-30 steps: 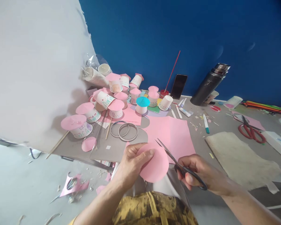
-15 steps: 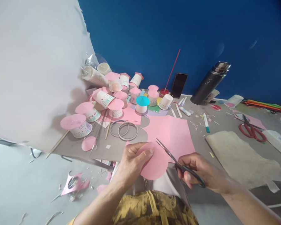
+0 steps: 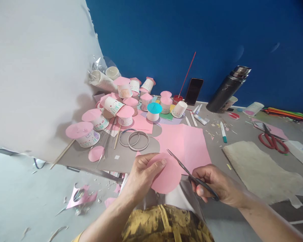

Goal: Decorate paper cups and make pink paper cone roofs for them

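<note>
Step (apparent): trimming. L hand fingers pinch pink disc before tabletop edge; R hand fingers grip scissors at rim. Next snip calls for steady disc w/ blades aligned.

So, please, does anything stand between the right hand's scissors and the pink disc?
Nothing visible does. The scissors in the right hand lie along, perhaps touching, the upper right edge of the disc; the left hand grips its upper left.
</note>
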Available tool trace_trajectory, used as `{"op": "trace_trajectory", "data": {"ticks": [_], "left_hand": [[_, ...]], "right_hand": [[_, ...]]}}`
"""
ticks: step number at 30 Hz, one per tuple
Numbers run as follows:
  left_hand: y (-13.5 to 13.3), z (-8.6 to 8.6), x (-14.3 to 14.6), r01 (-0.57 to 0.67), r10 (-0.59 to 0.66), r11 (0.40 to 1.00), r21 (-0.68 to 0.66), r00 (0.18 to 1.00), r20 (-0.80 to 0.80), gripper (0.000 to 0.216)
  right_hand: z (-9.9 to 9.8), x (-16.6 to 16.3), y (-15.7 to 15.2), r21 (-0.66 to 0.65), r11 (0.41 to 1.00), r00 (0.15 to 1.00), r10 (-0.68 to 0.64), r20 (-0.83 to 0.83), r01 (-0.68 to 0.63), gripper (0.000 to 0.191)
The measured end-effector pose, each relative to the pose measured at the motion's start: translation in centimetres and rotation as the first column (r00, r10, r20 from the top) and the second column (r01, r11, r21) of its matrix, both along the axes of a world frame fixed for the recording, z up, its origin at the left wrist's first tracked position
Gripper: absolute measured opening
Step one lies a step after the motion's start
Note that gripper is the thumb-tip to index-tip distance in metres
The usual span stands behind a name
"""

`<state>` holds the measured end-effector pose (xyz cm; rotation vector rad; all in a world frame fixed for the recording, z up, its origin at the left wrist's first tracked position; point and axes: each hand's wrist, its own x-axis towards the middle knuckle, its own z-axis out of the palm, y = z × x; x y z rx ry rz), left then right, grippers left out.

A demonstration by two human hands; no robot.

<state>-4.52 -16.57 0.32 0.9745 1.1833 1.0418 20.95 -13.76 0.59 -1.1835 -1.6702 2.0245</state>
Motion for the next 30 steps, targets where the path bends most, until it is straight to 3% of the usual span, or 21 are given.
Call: {"op": "trace_trajectory", "data": {"ticks": [4, 7, 10, 12, 14, 16, 22, 24, 28, 30], "left_hand": [[0.0, -0.6, -0.1, -0.013, 0.016, 0.999, -0.039, 0.997, 0.077, 0.039], [0.2, -0.9, 0.0, -0.016, 0.027, 0.997, -0.071, 0.987, 0.158, 0.036], [0.4, -0.7, 0.4, -0.010, 0.040, 0.993, -0.115, 0.965, 0.261, 0.032], [0.6, -0.5, 0.7, -0.013, 0.064, 0.988, -0.154, 0.942, 0.330, 0.032], [0.9, -0.3, 0.9, -0.020, 0.090, 0.983, -0.183, 0.919, 0.383, 0.032], [1.1, -0.4, 1.1, -0.030, 0.108, 0.981, -0.191, 0.905, 0.412, 0.032], [1.8, -0.9, 1.5, -0.058, 0.144, 0.978, -0.201, 0.881, 0.450, 0.035], [2.0, -1.0, 1.7, -0.055, 0.154, 0.975, -0.214, 0.865, 0.477, 0.035], [2.3, -0.9, 2.1, -0.021, 0.137, 0.974, -0.226, 0.849, 0.511, 0.035], [2.4, -0.8, 2.2, -0.003, 0.113, 0.977, -0.213, 0.854, 0.507, 0.035]], "right_hand": [[-0.7, 0.3, 0.2, 0.051, 0.999, 0.999, -0.018, 0.048, 0.016, 0.060], [-1.4, 1.4, 1.6, 0.298, 0.951, 0.961, -0.152, 0.229, 0.080, 0.054], [-1.9, 2.9, 3.7, 0.664, 0.748, 0.783, -0.427, 0.452, 0.025, 0.042], [-1.8, 3.7, 4.9, 0.753, 0.648, 0.612, -0.549, 0.569, -0.118, 0.033], [-1.6, 4.2, 5.7, 0.734, 0.632, 0.454, -0.593, 0.664, -0.248, 0.025], [-1.3, 4.3, 6.1, 0.709, 0.635, 0.369, -0.607, 0.704, -0.307, 0.021], [-1.4, 4.4, 7.0, 0.737, 0.587, 0.383, -0.630, 0.675, -0.334, 0.023], [-1.4, 4.7, 7.8, 0.709, 0.622, 0.439, -0.563, 0.700, -0.333, 0.027], [-1.2, 5.4, 9.5, 0.609, 0.744, 0.588, -0.371, 0.719, -0.275, 0.035], [-1.0, 5.5, 9.9, 0.605, 0.757, 0.613, -0.361, 0.702, -0.247, 0.036]]}}
